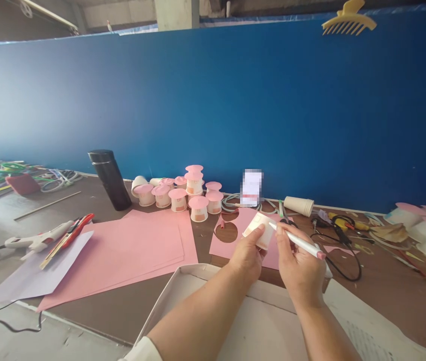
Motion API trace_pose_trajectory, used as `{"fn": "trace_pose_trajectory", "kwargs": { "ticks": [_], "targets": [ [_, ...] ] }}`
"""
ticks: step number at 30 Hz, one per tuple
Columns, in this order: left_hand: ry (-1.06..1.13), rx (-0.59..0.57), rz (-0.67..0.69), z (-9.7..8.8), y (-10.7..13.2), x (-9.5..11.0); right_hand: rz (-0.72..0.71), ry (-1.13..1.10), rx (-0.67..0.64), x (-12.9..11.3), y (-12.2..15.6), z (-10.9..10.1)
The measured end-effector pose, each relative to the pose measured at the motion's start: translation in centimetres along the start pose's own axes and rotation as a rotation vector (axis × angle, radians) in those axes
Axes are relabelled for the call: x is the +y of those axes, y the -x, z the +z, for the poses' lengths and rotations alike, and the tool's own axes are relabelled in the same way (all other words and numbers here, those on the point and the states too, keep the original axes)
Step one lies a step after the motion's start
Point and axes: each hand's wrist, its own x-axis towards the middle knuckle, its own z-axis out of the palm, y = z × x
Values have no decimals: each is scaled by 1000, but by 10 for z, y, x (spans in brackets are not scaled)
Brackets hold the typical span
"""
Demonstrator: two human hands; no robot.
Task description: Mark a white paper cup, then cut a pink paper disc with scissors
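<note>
My left hand is closed around a small white paper cup with pale markings on its side. A white marker with a pink end is gripped in my right hand, its tip touching or very near the cup's right side. Beneath the cup lies a pink paper sheet with a round hole cut out of it. Further back stand several paper cups topped with pink paper discs, some of them stacked.
Left are a black bottle, a glue gun, a red utility knife and pink sheets. An open white box sits under my forearms. Stacked cups and cables lie right. A blue partition stands behind.
</note>
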Motion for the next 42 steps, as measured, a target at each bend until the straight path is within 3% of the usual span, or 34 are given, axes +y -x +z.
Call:
{"fn": "trace_pose_trajectory", "kwargs": {
  "ticks": [16, 42],
  "targets": [
    [24, 53, -7, 1, -1, 1, -55, 32, 2, -2, 0, 1],
    [48, 37, -19, 3, 1, 3, -53, 89, -5, -10, 1, 0]
  ]
}}
